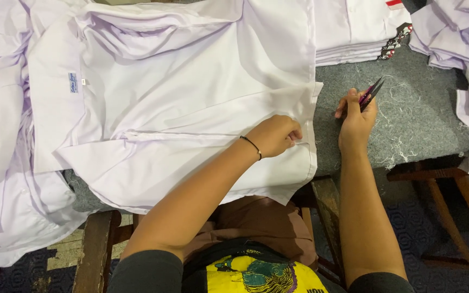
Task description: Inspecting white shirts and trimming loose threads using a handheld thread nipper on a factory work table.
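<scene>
We pinch the hem of the white cotton shirt (191,103) with our left hand (275,135), trimming stray threads; our right hand (355,120), just beside on grey felt (419,114), grips small pink-handled snips (370,93), ready to cut next.

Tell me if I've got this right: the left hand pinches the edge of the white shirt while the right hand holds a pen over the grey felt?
Not quite. The head view shows the right hand holding small thread snips, not a pen. The rest holds: the left hand pinches the white shirt at its edge, and the right hand is over the grey felt.
</scene>
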